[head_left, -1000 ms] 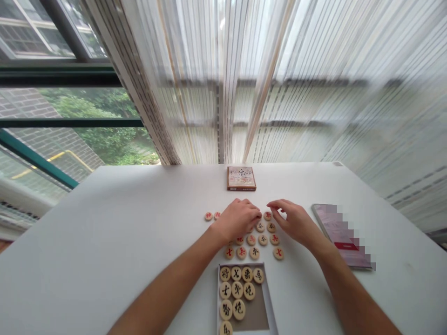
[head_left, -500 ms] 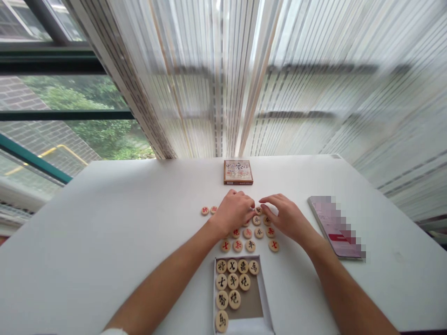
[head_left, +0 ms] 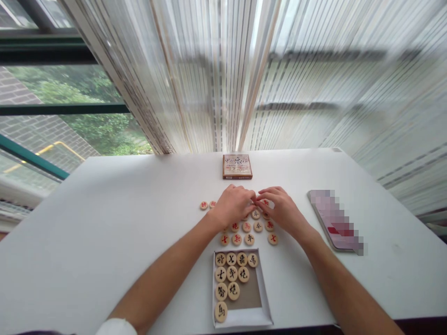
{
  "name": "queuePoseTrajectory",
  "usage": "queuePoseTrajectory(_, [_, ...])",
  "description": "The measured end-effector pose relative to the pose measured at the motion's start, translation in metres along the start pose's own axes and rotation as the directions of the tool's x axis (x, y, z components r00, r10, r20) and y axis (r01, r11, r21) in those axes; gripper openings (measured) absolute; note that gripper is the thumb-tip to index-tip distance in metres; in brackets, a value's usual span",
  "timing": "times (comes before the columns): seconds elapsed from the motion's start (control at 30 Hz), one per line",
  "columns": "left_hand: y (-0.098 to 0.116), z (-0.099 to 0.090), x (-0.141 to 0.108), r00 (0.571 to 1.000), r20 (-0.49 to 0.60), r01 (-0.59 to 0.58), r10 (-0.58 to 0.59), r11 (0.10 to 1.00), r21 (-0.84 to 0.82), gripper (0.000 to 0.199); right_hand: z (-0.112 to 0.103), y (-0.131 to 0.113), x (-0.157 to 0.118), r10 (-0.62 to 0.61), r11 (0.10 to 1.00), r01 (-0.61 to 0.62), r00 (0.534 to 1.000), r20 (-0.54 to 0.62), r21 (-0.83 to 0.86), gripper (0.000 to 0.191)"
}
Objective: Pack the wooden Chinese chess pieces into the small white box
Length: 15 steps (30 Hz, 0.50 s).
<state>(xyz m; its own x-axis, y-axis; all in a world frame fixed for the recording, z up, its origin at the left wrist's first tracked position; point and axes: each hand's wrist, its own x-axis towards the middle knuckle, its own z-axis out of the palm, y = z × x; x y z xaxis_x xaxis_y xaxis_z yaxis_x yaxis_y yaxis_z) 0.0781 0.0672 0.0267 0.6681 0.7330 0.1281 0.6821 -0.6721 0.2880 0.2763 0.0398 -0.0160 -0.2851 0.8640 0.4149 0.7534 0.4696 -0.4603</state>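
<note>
Over the far rows of loose Chinese chess pieces (head_left: 247,226), my left hand (head_left: 235,203) is closed, fingertips bent down and pinched. Whatever lies in that pinch is mostly hidden. My right hand (head_left: 284,208) meets it from the right, thumb and forefinger closed on a Chinese chess piece that the fingers largely cover. Both sets of fingertips touch or nearly touch. The loose wooden discs bear red or black characters; some are under my hands. Nearer me is an open shallow box (head_left: 265,298) with several black-marked pieces (head_left: 232,274) lying flat along its left and far sides.
A printed Chinese chess box lid (head_left: 237,166) lies near the far edge of the white table (head_left: 104,232). On the right rests a phone-like slab (head_left: 331,223), partly pixelated. Striped curtains (head_left: 223,83) hang behind the table beside a window (head_left: 70,111).
My right thumb and forefinger have come together and moved left to my left fingertips. The black-marked piece by them is now covered, and a red-marked one shows beside it. The view has tilted slightly.
</note>
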Motion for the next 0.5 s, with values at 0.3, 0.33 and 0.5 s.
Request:
queuePoseTrajectory(0.3, [-0.006, 0.01, 0.001, 0.996, -0.058, 0.064, -0.062, 0.997, 0.034, 0.016, 0.009, -0.006, 0.004, 0.072, 0.997, -0.07, 0.996, -0.055, 0.037, 0.008])
queuePoseTrajectory(0.33, [-0.007, 0.011, 0.001, 0.996, -0.063, 0.068, -0.065, 0.997, 0.036, 0.016, 0.007, -0.006, 0.004, 0.076, 0.996, -0.074, 0.995, -0.063, 0.041, 0.009])
queuePoseTrajectory(0.5, [-0.014, 0.007, 0.001, 0.996, -0.077, 0.054, -0.051, 0.998, 0.042, 0.019, 0.002, -0.006, 0.004, 0.098, 0.994, -0.093, 0.99, -0.1, 0.054, 0.012])
